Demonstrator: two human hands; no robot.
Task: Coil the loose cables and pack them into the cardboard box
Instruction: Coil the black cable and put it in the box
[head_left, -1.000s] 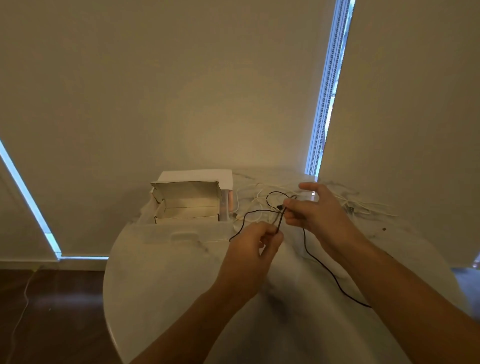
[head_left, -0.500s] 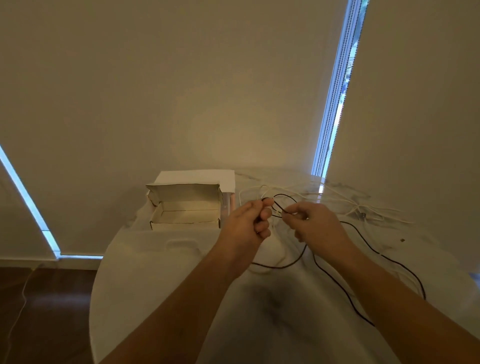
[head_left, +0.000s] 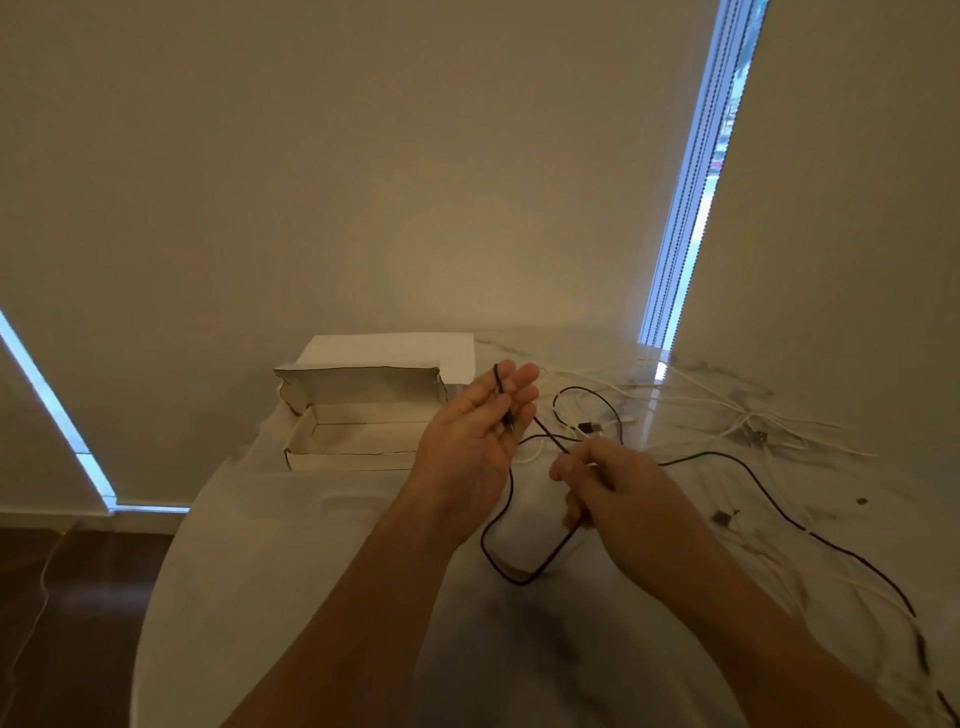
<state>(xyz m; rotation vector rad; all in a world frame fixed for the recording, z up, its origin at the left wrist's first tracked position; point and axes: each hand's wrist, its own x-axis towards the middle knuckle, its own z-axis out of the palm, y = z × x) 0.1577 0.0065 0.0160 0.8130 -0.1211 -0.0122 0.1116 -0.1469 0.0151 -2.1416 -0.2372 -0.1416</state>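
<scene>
The black cable (head_left: 511, 519) I'm working is thin, light and limp; I judge it will sag and spring out of any loop I don't pin, so it is best taken near an end and each turn trapped against the fingers, not grabbed mid-run. My left hand (head_left: 478, 436) is raised above the middle of the worktop (head_left: 291, 561), palm toward me, fingers nearly straight, with the cable's end part lying up across them; whether the thumb pins it I cannot tell. My right hand (head_left: 608, 488) is just beside it, fingers curled and pinching the same cable, a loop hanging below between the two. The rest trails off toward the worktop's right edge. More white cables (head_left: 727, 415) lie loose at the far right corner. The cardboard box (head_left: 358, 415) stands open at the far edge, left of my hands, nothing visible inside.
</scene>
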